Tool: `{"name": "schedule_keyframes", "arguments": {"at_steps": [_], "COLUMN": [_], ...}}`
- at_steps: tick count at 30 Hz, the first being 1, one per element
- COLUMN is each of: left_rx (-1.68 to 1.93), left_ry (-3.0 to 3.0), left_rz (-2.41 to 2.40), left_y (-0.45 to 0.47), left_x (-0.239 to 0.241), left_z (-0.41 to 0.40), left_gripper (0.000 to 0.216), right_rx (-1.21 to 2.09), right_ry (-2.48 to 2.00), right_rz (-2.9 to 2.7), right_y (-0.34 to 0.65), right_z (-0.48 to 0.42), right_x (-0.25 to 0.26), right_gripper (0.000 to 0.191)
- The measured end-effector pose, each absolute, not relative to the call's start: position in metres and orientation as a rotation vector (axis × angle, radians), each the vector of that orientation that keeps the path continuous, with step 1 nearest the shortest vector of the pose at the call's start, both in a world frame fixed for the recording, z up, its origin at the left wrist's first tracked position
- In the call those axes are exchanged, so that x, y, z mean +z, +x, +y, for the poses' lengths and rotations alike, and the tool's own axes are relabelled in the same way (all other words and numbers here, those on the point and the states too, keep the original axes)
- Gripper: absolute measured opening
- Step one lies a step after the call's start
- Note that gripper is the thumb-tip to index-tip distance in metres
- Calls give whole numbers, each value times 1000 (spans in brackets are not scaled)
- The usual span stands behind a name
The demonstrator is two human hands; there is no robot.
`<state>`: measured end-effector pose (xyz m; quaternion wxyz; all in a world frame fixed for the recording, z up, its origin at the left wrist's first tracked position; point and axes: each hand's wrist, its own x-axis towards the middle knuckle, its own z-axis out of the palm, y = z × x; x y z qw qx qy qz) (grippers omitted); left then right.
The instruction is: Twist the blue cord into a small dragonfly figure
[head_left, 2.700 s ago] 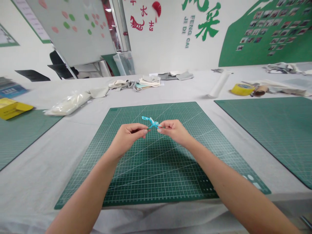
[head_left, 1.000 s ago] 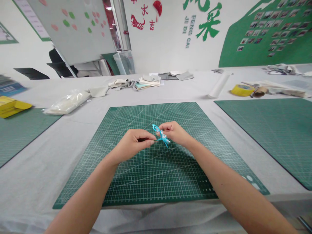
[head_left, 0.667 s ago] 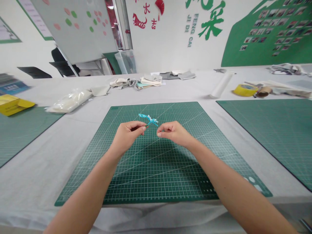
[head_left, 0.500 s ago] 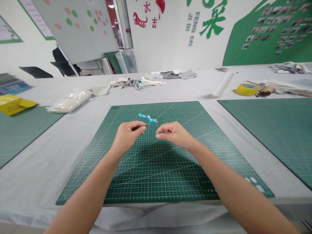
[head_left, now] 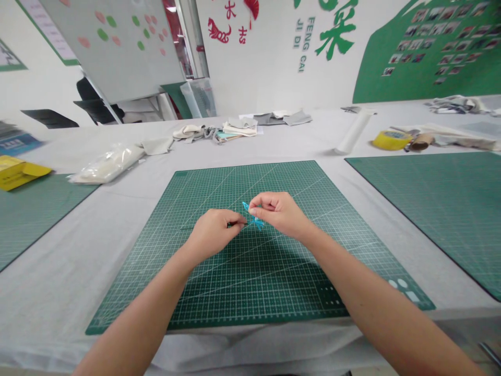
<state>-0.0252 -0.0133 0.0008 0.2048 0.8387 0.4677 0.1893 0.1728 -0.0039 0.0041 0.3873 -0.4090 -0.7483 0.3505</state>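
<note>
Above the middle of a green cutting mat point(head_left: 219, 292), both my hands meet around a small blue ornament point(head_left: 254, 221) with thin curled parts. My left hand point(head_left: 213, 235) is closed in a pinch on a thin dark stem that runs into the ornament. My right hand point(head_left: 279, 211) is closed too, its fingertips pinching the ornament's upper blue tip. Most of the ornament is hidden between the fingers, and it is held just over the mat.
A second green mat point(head_left: 438, 198) lies to the right and a third point(head_left: 35, 214) to the left. Farther back are a plastic bag point(head_left: 105, 164), folded fabric pieces point(head_left: 230, 129), a white roll point(head_left: 352, 133), yellow tape point(head_left: 391, 139) and a yellow box point(head_left: 18, 172).
My right hand, apart from the ornament half a second ago, has come back onto it. Both hands have dropped lower toward the mat, and the ornament has turned downward.
</note>
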Motion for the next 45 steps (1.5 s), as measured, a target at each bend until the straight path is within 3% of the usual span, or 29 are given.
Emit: {"name": "schedule_keyframes", "arguments": {"at_steps": [7, 18, 34, 45], "left_rx": [429, 524, 1021, 975], "left_ry": [2444, 2118, 1637, 1695], "left_rz": [1098, 851, 1217, 1320], "left_y": [-22, -28, -38, -33], "left_x": [8, 18, 16, 6], "left_z": [-20, -19, -4, -1], "left_gripper": [25, 20, 15, 18], "right_rx": [748, 1140, 1218, 1122], "right_ry": [-1105, -1152, -1110, -1003], "right_rz": [-1970, -1841, -1805, -1898], "right_y": [172, 177, 180, 172], "right_z": [0, 19, 15, -2], "right_x": [-3, -19, -9, 3], "right_gripper": [13, 13, 14, 15]}}
